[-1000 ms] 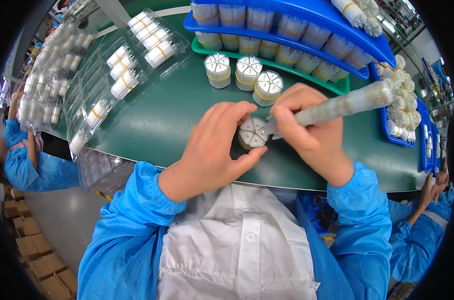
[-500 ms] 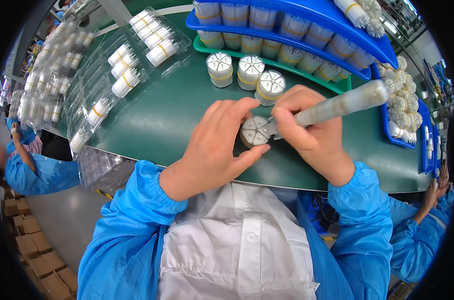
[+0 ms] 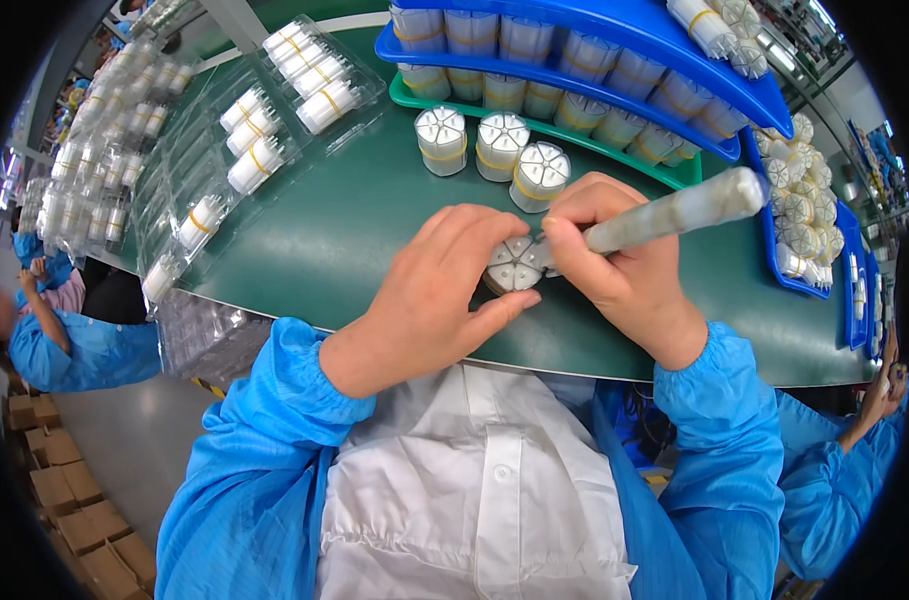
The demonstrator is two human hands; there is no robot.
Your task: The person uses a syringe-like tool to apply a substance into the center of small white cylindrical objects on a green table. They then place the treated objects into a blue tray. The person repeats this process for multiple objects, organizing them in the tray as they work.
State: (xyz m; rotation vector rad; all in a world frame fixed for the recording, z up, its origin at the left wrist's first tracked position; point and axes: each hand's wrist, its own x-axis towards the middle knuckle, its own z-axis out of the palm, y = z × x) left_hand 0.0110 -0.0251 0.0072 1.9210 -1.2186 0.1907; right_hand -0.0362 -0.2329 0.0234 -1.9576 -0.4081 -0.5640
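Note:
My left hand (image 3: 424, 290) curls its thumb and fingers around the sides of a round bundle (image 3: 514, 266) of white wedge-shaped pieces, standing upright on the green table. Small pale dots or pins show on the wedges' tops. Pinched in my right hand (image 3: 619, 275) is a tool with a thick whitish handle (image 3: 679, 213), which slants up to the right. Its flat greyish tip meets the bundle's right edge; fingers partly hide it. Just beyond my hands stand three similar bundles with yellow bands, the nearest bundle (image 3: 541, 178) close to my right fingers.
Stacked blue trays (image 3: 564, 62) and a green tray (image 3: 692, 172) hold more bundles at the back. A blue bin (image 3: 796, 284) of bundles stands right. Clear plastic trays (image 3: 219, 150) with banded white pieces lie left. Co-workers in blue sit at both sides.
The tool's handle has shifted slightly left and down, and its tip shows less. The bundle in my left hand has moved a little. A co-worker's hands at far right have moved up.

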